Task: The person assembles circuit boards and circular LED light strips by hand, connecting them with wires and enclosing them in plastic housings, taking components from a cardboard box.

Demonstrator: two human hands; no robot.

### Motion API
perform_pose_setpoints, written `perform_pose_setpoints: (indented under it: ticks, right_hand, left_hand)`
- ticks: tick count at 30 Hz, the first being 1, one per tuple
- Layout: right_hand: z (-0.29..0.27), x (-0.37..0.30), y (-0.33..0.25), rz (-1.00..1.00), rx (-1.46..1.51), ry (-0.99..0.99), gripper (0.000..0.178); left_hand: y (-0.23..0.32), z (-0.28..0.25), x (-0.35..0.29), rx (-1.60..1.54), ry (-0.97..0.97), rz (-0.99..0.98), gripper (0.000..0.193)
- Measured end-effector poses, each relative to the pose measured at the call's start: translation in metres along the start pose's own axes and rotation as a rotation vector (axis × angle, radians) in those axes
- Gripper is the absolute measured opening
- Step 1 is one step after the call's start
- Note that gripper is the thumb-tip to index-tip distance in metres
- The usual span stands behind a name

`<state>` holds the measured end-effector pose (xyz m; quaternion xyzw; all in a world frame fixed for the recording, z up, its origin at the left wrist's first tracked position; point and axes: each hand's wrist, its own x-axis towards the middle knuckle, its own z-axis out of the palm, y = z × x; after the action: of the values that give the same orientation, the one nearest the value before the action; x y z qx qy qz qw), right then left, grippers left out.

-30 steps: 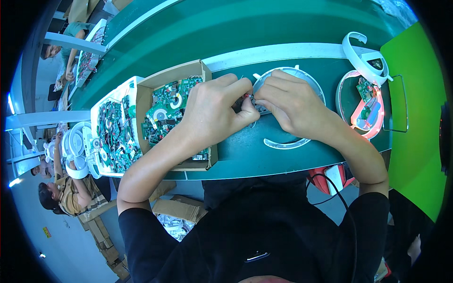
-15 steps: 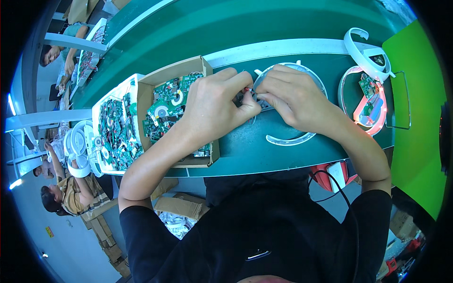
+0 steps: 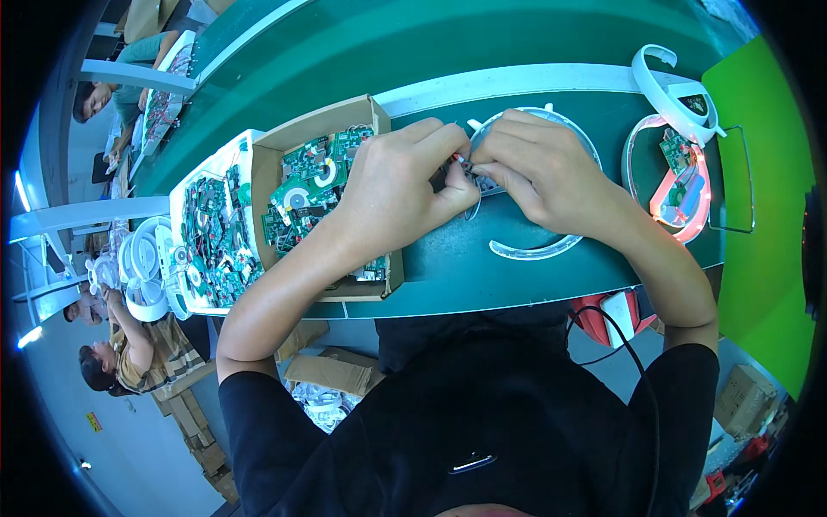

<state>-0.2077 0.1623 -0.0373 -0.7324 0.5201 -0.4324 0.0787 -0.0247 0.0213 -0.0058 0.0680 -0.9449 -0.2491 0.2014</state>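
Note:
Over the bench, my left hand (image 3: pixel 401 177) and my right hand (image 3: pixel 547 172) meet fingertip to fingertip. Both are pinched closed on thin wires (image 3: pixel 466 163) with a small red-and-white end; the fingers hide much of them. A thin wire loop hangs below my left fingertips. Under my right hand lies a white ring-shaped housing (image 3: pixel 582 136), its clear curved lower end (image 3: pixel 536 251) showing below my wrist. A small grey part (image 3: pixel 488 184) shows between the hands, partly covered. Left of my left hand stands a cardboard box (image 3: pixel 392 274) of green circuit boards (image 3: pixel 317 177).
A white tray (image 3: pixel 245 153) heaped with wired boards adjoins the box. To the right lie a red-lit ring (image 3: pixel 700 207) with a circuit board (image 3: pixel 674 152), a white curved shell (image 3: pixel 656 95) and a metal wire stand (image 3: pixel 752 185) by a green panel (image 3: pixel 767 215). Co-workers sit at left.
My hands stay together over the bench, with only slight finger shifts at the wires. The whole view has shifted a little. At left, a co-worker's arm has lowered.

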Motion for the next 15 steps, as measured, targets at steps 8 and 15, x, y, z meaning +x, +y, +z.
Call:
perform_pose_setpoints:
  ticks: [8, 15]
  right_hand:
    - [0.002, -0.002, 0.001, -0.002, -0.013, 0.057, 0.010]
    - [0.003, 0.000, -0.002, -0.018, -0.012, 0.067, 0.010]
  left_hand:
    - [0.000, -0.011, 0.002, -0.158, -0.092, -0.100, 0.012]
    - [-0.004, -0.001, -0.002, 0.071, -0.032, 0.044, 0.016]
